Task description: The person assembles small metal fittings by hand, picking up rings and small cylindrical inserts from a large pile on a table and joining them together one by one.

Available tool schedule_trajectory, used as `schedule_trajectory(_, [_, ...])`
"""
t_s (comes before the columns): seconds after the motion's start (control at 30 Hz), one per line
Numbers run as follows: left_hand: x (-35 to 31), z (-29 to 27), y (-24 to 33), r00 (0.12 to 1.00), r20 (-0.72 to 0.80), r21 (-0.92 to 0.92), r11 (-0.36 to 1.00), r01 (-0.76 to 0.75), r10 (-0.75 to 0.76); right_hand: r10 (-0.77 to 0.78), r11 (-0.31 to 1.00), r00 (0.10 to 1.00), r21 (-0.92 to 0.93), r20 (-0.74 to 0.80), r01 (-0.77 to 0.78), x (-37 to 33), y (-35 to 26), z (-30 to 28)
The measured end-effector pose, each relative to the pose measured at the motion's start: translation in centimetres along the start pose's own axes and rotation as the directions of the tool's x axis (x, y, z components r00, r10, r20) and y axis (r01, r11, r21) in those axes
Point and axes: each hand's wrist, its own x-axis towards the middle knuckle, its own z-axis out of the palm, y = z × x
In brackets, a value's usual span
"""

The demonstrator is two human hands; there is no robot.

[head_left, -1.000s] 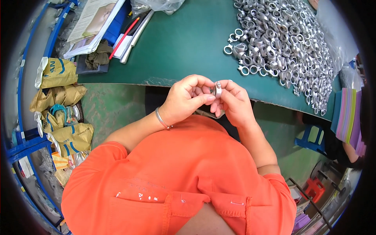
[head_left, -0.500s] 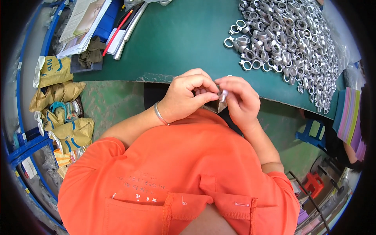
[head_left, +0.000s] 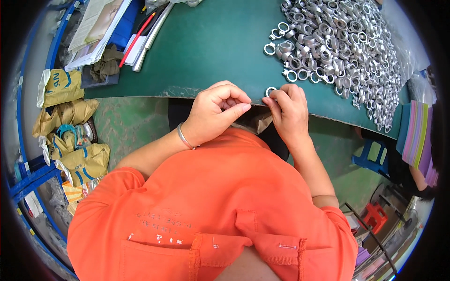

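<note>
While the person in the orange shirt (head_left: 211, 210) leans over the green table (head_left: 211, 47), both forearms come up from the lower edge and meet at the table's near edge. Largest item on the table: the heap of silver metal rings (head_left: 347, 42), spread across the far right and thinning toward the near edge. Far left corner holds stacked papers (head_left: 96, 30), a red pen (head_left: 137, 33) and a grey rod (head_left: 151, 32) beside them. On the floor to the left, yellow-brown bags (head_left: 70, 117) sit against a blue frame (head_left: 28, 173). Right side below the table: a blue stool (head_left: 370, 157), pastel sheets (head_left: 417, 140) further right. Left hand (head_left: 213, 114): wrist bent up, metal bangle (head_left: 184, 137) on it, fingers curled inward with the index extended toward the other hand, thumb tucked under; closed in a pinch, but can't tell what, if anything, is between the fingertips. Right hand (head_left: 288, 112): knuckles up, fingers bent down over the table edge, fingertips pinching a single silver ring (head_left: 271, 91) that sits right at the edge, touching the table, apart from the heap. A brown crumpled bag (head_left: 255, 122) hangs just below the edge between the two hands.
</note>
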Motion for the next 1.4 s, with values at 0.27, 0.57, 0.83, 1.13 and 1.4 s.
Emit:
schedule_trajectory(0.27, [0.3,0.1,0.5,0.954,0.13,-0.391,0.87,0.301,-0.272,-0.047,0.789,0.999,0.613,-0.005,0.04,0.1,-2.1,-0.3])
schedule_trajectory(0.57, [0.2,0.0,-0.4,0.99,0.05,-0.167,0.978,-0.122,0.132,0.232,0.473,0.951,0.83,0.207,-0.296,-1.1,-2.4,0.6])
schedule_trajectory(0.83, [0.1,0.0,0.3,0.989,0.099,-0.419,0.897,0.142,-0.111,-0.092,0.803,0.992,0.582,-0.085,0.125,-1.5,-2.2,1.1])
schedule_trajectory(1.13, [0.1,-0.4,-0.7,0.946,0.181,-0.696,0.645,0.316,-0.268,0.037,0.997,0.975,0.075,-0.217,-0.021,0.8,1.2,-0.2])
schedule_trajectory(1.4, [0.0,-0.7,-0.7,0.919,0.212,-0.726,0.576,0.375,-0.332,0.022,0.997,0.989,-0.066,-0.143,-0.032,0.4,1.9,0.6])
